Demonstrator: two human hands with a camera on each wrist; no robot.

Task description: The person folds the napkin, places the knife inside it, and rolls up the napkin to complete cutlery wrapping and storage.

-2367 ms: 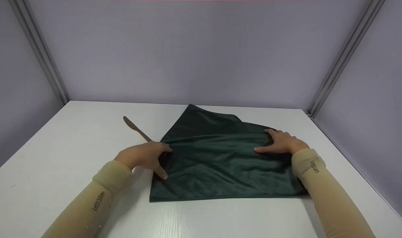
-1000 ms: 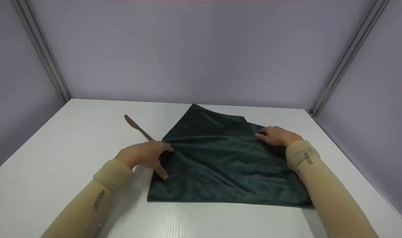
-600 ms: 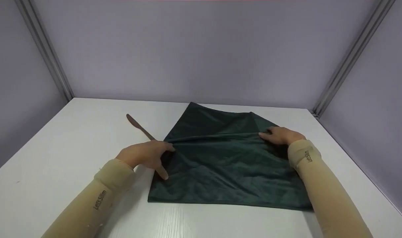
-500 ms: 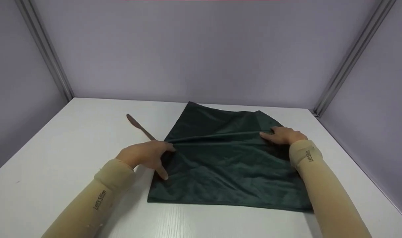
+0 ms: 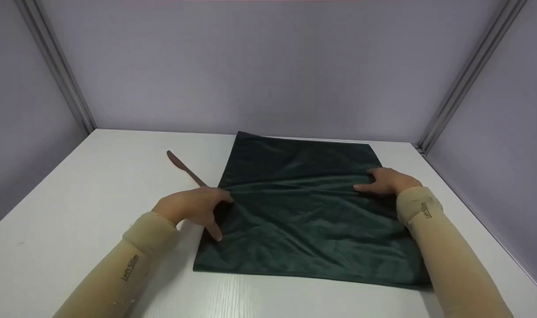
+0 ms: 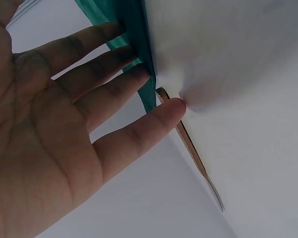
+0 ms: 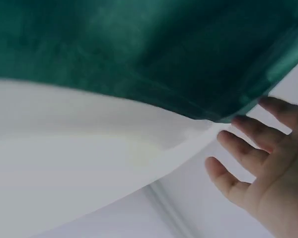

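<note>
While the head view takes in the whole layout, the wrist views give only close-ups from below the palms; so the head cam alone shows the dark green cloth [image 5: 303, 212] spread nearly flat on the white table [image 5: 96, 207], roughly square, w/ soft wrinkles across its middle and its far edge near the back wall [image 5: 268, 66]. The left wrist cam adds what the head view can't: the left hand [image 6: 54, 134] seen palm-on, fingers [image 6: 139, 129] straight and spread, tips of the upper ones on the cloth's [image 6: 134, 44] edge, the lowest fingertip just beside the end of a brown knife [image 6: 191, 148] — whether it touches, can't tell. From the head cam that knife [image 5: 184, 168] lies on the table left of the cloth, slanting away toward the far left; its near end disappears behind the left hand [image 5: 193, 208], which rests on the cloth's left edge, thumb pointing down-right onto the fabric. Right wrist cam: the cloth [image 7: 139, 49] fills the top, its edge overlying the table [image 7: 89, 163]; the right hand [image 7: 268, 163] has fingers extended, relaxed, tips at the fabric's edge. Head view puts the right hand [image 5: 390, 182] flat on the cloth's right side, about level w/ the left; both hands open — nothing gripped — the cloth lying between and under them.
</note>
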